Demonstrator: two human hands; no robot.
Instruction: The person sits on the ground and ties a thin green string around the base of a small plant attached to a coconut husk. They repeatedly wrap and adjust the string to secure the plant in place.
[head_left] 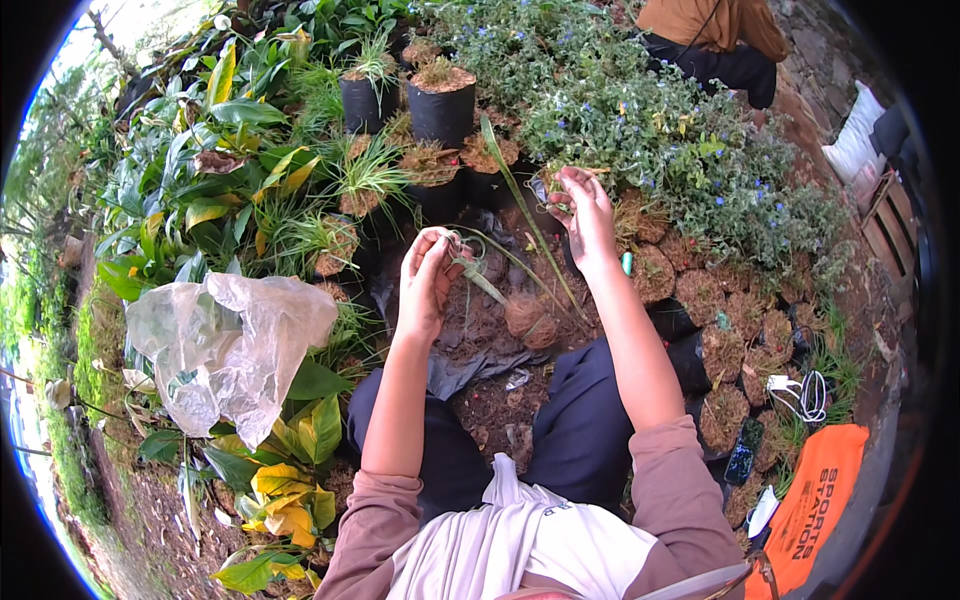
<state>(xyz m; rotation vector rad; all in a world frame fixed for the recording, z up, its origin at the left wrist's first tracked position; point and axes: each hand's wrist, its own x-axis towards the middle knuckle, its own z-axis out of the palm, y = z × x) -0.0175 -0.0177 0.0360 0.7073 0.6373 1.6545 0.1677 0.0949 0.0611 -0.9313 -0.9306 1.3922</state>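
Note:
My left hand [432,285] is closed, thumb and fingers pinching thin green strands at the tip of a small plant. The pale green stem [484,286] runs down from these fingers to a round brown fibrous root ball [530,320] on the soil between my legs. Higher and to the right, my right hand [583,218] is also closed, its fingertips pinched on thin green grassy strands [552,192]. Between the hands, a long narrow leaf [528,215] slants down to the soil. Exactly how the strands are wound in the fingers is too small to tell.
Potted plants in black bags [441,112] stand ahead. Several fibre-topped pots [722,355] crowd the right, with a white cable [800,395] and an orange bag [822,505]. A clear plastic sheet [232,345] lies over plants at left. Another person [715,40] sits far right.

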